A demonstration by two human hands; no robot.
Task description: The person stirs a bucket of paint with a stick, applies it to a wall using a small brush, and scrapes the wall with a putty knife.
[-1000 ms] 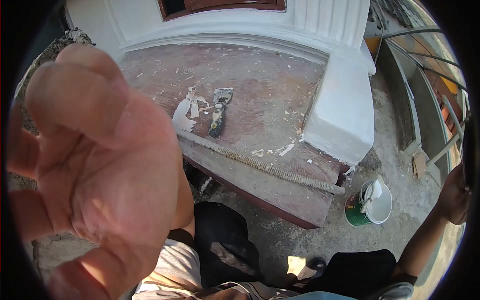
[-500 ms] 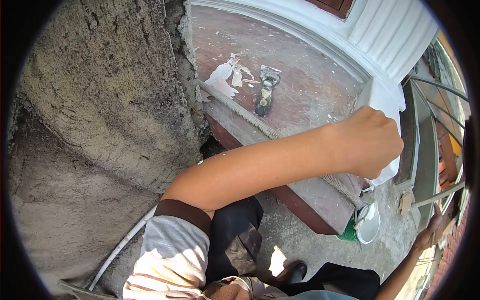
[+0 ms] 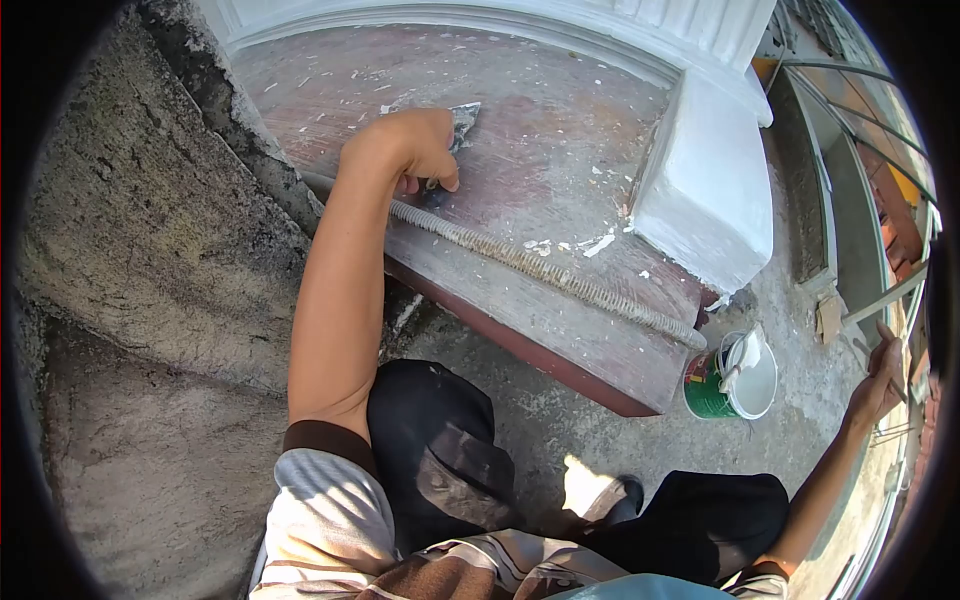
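Observation:
My left hand (image 3: 405, 150) reaches over the reddish-brown ledge, its fingers closed around the handle of a putty knife (image 3: 465, 122). The knife's blade is worn and spattered, and it points away from me; the hand covers much of the handle. White paint flakes (image 3: 390, 108) show just beyond the hand. Far to the right, my right hand (image 3: 876, 378) is raised beside thin metal bars (image 3: 890, 295). Its fingers look curled, but what they grip is too small and distorted to make out.
A ribbed conduit (image 3: 540, 270) runs along the ledge (image 3: 560, 345). A white column base (image 3: 705, 185) stands at the ledge's right end. Below it, a green bucket (image 3: 712, 395) holds a white-coated tool. A rough concrete wall (image 3: 170, 220) rises on the left.
My left hand has moved from the column base, left and away, onto the putty knife, which lay untouched before. The view has shifted right. My right hand stays at the right edge.

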